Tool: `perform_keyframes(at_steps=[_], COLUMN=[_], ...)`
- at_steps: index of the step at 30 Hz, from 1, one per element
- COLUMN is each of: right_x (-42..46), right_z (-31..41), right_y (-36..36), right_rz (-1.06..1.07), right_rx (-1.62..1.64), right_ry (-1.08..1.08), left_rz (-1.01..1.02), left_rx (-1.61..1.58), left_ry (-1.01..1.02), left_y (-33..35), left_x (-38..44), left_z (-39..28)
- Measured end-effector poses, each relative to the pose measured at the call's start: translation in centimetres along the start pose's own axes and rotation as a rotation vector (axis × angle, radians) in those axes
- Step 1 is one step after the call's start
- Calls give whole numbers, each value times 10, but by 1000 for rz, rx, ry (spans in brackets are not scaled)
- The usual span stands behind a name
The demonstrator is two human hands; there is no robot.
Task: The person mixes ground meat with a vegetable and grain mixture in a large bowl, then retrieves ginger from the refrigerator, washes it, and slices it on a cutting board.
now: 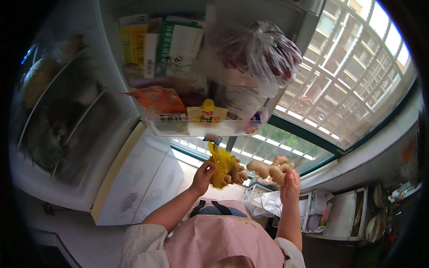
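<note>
My left hand (203, 178) grips a yellow plastic bag (221, 165) by its side. Knobbly pieces of ginger root (237, 172) show at the bag's right-hand opening. A separate branched ginger root (276, 168) is pinched between the fingers of my right hand (291, 184), a short way right of the bag and apart from it. Both hands are held in front of the pink apron (221, 238), below the door shelf (207, 128) of an open refrigerator.
The door shelf carries an orange packet (161, 100), a yellow-capped pouch (207, 112) and a tied plastic bag (258, 50) of dark red items. Boxes (181, 47) stand above. Left is the refrigerator interior (63, 117); right are a barred window (335, 77) and a storage rack (343, 214).
</note>
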State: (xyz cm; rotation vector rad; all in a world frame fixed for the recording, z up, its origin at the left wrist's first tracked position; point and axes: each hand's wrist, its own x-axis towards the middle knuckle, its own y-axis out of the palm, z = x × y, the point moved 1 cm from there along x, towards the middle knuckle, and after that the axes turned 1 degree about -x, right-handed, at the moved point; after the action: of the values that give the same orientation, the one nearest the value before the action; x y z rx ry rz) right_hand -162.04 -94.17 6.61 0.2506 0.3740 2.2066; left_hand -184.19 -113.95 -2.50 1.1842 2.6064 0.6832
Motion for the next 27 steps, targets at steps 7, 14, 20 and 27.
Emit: perform_keyframes(at_steps=[7, 14, 20, 27], right_x=[-10, -30, -37, -42], right_z=[-73, -98, -115, -103], right_y=[85, 154, 189, 215], right_rz=[538, 341, 466, 724], right_rx=[736, 405, 421, 606], right_ry=[197, 259, 314, 688], left_rz=[38, -45, -209, -421], left_rx=[-5, 702, 243, -39], left_ry=[92, 414, 72, -35], left_y=[17, -5, -11, -51], left_x=[-22, -51, -80, -107], left_z=[-7, -9, -46, -47])
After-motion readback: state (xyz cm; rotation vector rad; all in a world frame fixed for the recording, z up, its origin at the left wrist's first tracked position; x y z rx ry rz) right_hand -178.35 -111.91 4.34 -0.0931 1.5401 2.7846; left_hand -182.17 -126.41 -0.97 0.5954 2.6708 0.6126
